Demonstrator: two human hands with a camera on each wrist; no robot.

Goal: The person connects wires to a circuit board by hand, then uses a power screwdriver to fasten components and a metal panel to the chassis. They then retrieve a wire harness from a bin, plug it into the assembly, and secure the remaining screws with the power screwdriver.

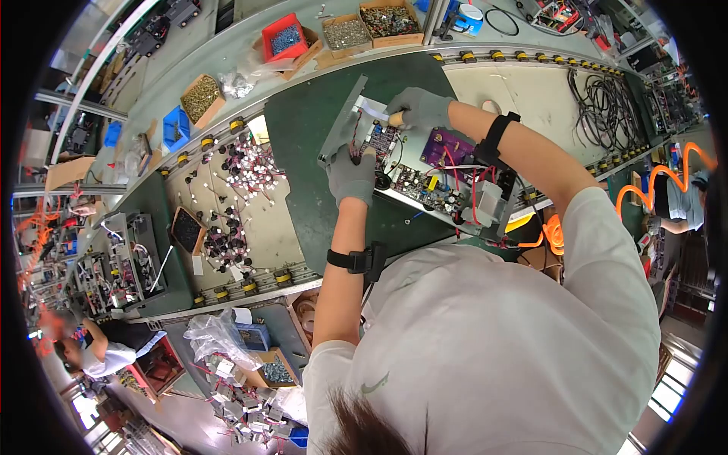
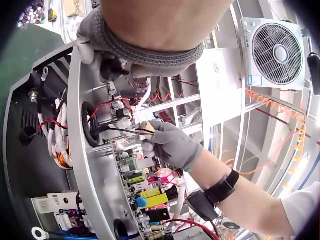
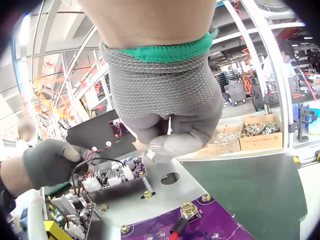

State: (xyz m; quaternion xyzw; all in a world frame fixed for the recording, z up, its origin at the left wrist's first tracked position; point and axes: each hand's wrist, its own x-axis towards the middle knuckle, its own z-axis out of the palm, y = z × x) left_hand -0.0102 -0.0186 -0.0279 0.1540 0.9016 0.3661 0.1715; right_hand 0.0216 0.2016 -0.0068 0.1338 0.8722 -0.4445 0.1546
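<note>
An opened metal chassis (image 1: 413,163) lies tilted on the dark green board, with circuit boards and a purple board (image 1: 447,148) inside. My left hand (image 1: 353,178), in a grey glove with bare fingertips, is at its front panel. Its fingers pinch a small black part (image 2: 112,68), close to red and black wires. On the chassis's far side, my gloved right hand (image 1: 421,110) has curled fingers. In the right wrist view they pinch a small white connector (image 3: 151,154), mostly hidden, beside the small circuit board (image 3: 115,175).
Wired black parts (image 1: 227,235) lie loose on the conveyor at left. Screw boxes (image 1: 390,21) and a red bin (image 1: 284,38) stand beyond it. A bundle of black cables (image 1: 610,106) lies at right. An orange coiled hose (image 1: 652,186) hangs near my right elbow.
</note>
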